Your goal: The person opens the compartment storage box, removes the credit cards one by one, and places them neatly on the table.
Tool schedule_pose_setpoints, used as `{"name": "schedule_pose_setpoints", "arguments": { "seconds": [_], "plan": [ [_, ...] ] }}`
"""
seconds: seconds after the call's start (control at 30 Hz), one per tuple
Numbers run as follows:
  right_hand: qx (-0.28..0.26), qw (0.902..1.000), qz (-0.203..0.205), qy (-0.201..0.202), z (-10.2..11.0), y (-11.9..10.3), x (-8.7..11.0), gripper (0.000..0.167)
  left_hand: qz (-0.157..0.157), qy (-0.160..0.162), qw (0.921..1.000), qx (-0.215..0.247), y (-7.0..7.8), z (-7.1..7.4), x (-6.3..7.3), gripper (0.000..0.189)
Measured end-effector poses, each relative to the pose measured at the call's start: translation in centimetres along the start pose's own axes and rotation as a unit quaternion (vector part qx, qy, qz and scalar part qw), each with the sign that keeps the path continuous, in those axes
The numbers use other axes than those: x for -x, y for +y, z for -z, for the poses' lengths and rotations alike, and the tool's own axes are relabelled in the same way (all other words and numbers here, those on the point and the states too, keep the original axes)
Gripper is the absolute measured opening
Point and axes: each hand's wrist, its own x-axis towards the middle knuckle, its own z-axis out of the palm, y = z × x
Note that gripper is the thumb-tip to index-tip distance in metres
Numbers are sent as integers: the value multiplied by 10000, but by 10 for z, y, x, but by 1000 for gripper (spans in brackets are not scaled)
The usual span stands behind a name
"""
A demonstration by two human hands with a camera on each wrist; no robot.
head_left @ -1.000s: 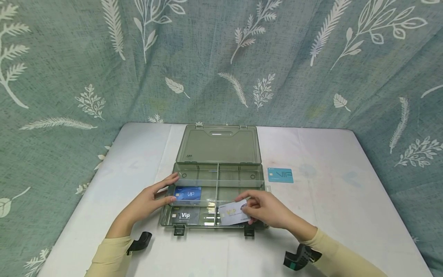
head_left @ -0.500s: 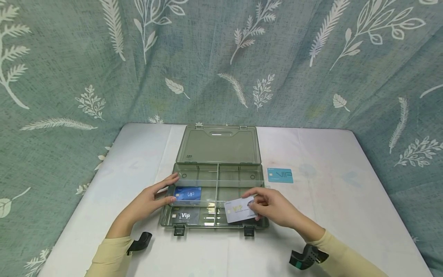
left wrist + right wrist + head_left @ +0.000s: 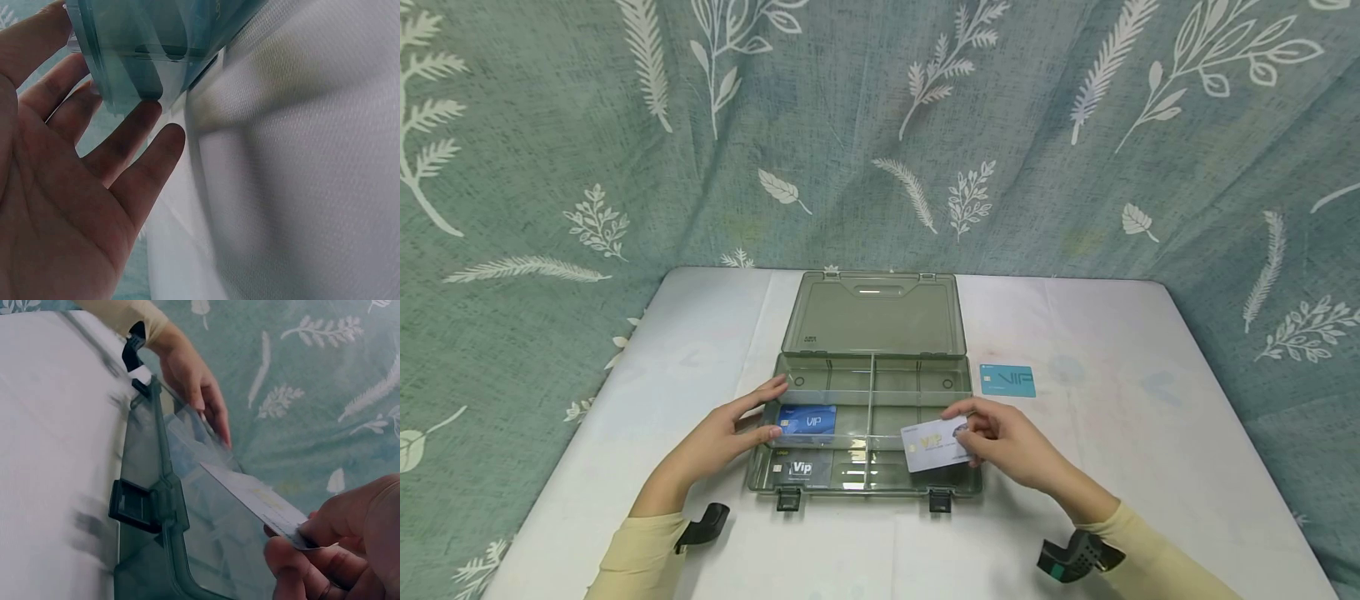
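A white card with gold "VIP" lettering [image 3: 931,443] is pinched at its right end between the thumb and fingers of my right hand [image 3: 1003,437]. It is held tilted above the right side of a divided, see-through green plastic case [image 3: 907,379]. My left hand [image 3: 726,435] rests on the case's left rim; in the left wrist view its fingers [image 3: 161,147] are extended against and beside the wall. Inside the case, a blue VIP card [image 3: 807,421] lies in the middle left compartment. A black Vip card [image 3: 802,468] lies in the front left one.
The case's lid [image 3: 874,317] lies folded back behind it. To the right of the case, a teal VIP card [image 3: 1007,381] lies on the white tablecloth [image 3: 1112,400]. Two black latches, one of them the right latch [image 3: 940,500], stick out at the front.
My right hand has moved right and slightly back with the white card, from the middle divider toward the case's right wall. My left hand has stayed in place.
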Motion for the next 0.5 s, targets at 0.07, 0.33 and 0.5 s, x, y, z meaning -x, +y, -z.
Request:
{"name": "schedule_pose_setpoints", "arguments": {
  "seconds": [0.07, 0.33, 0.5],
  "plan": [
    [62, 9999, -8, 107, 2, 1, 1, 29, 30, -7, 10000, 8, -1, 0, 0, 65],
    [330, 9985, -98, 424, 10, 6, 4, 26, 72, -42, 10000, 32, -3, 1, 0, 67],
    [429, 9969, -164, 642, 18, 9, 5, 26, 83, -35, 10000, 33, -2, 1, 0, 67]
  ]
}}
